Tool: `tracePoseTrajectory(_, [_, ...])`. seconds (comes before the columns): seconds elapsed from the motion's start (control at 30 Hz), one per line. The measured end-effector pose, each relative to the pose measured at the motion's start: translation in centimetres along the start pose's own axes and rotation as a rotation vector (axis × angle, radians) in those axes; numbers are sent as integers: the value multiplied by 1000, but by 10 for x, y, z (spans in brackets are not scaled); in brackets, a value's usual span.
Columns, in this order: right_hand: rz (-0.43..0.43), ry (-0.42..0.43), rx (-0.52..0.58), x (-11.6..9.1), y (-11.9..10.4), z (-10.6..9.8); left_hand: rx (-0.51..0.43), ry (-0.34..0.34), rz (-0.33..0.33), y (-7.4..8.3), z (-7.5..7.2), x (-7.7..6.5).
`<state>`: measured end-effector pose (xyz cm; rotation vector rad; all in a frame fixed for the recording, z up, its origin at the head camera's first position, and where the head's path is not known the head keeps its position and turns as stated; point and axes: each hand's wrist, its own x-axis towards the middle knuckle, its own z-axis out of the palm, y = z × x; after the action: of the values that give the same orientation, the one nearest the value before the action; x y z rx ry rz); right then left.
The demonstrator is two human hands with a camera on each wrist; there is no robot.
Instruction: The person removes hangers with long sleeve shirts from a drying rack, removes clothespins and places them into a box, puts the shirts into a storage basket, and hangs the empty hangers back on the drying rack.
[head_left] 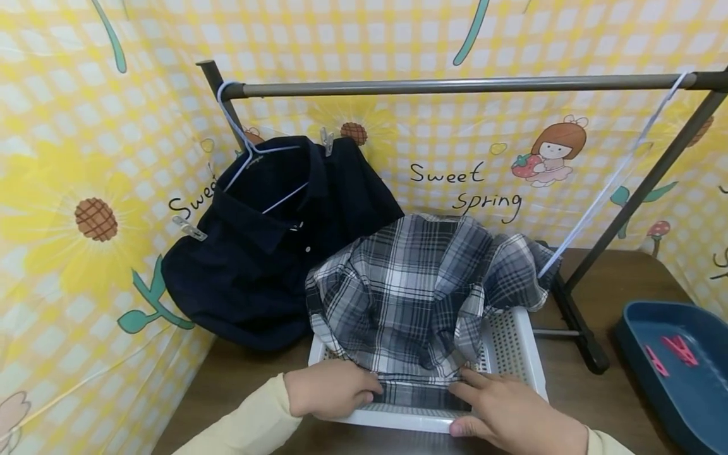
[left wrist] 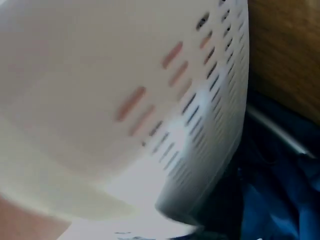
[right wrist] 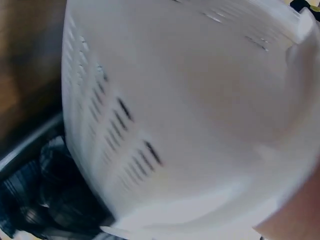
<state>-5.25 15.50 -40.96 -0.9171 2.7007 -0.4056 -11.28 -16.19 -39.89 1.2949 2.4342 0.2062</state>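
A grey, black and white plaid shirt [head_left: 406,284] lies bunched over a white perforated basket [head_left: 531,360], its lower edge inside the near side. My left hand [head_left: 332,388] reaches over the near rim with bent fingers and pinches the shirt's edge. Pinkish fingers [left wrist: 131,103] show through the basket slots in the left wrist view. My right hand [head_left: 506,404] rests its fairly straight fingers on the shirt's edge, the thumb apart from them at the basket rim. The right wrist view shows mostly the basket's outer wall [right wrist: 200,125].
A dark navy shirt [head_left: 256,272] hangs at the left on a pale hanger [head_left: 230,107], with clear clips on its shoulders. The metal rail [head_left: 443,85] spans the back. Another hanger [head_left: 614,177] slants down to the plaid shirt. Pink clothespins [head_left: 679,349] lie in a blue tray [head_left: 631,341].
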Motion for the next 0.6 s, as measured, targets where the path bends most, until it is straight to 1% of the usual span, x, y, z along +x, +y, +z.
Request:
tracePoseTrajectory(0.1, [5,8,27,2,2,2,-54,-51,-26,-5,1,7])
tracePoseTrajectory(0.17, [8,19,43,3,2,2,-75,-50,-32,-7,2,9])
tracePoseTrajectory(0.2, [11,40,39,3,2,1,-86,-48,-33,-7,1,10])
tracePoseTrajectory(0.27, [17,116,14,0,1,-1,-119,-25,-29,-8,-1,9])
tracePoseTrajectory(0.3, [12,182,-21,-3,1,-3,-148,-4,-28,-8,-3,7])
tracePoseTrajectory(0.37, [18,346,-101,-10,2,-7,-208,66,-24,-10,-10,0])
tracePoseTrajectory(0.4, [45,423,-141,-15,3,-9,-259,110,-31,-11,-15,-4])
tracePoseTrajectory(0.47, [136,515,-174,-25,6,-12,-355,240,-68,-18,-26,-13])
tracePoseTrajectory(0.5, [185,528,-180,-31,8,-11,-385,321,-96,-23,-32,-18])
tracePoseTrajectory(0.53, [241,501,-161,-36,11,-11,-403,404,-144,-30,-37,-23])
tracePoseTrajectory(0.57, [293,462,-143,-40,14,-8,-429,481,-204,-38,-41,-27])
tracePoseTrajectory(0.6, [348,404,-120,-44,16,-5,-450,549,-269,-48,-43,-31])
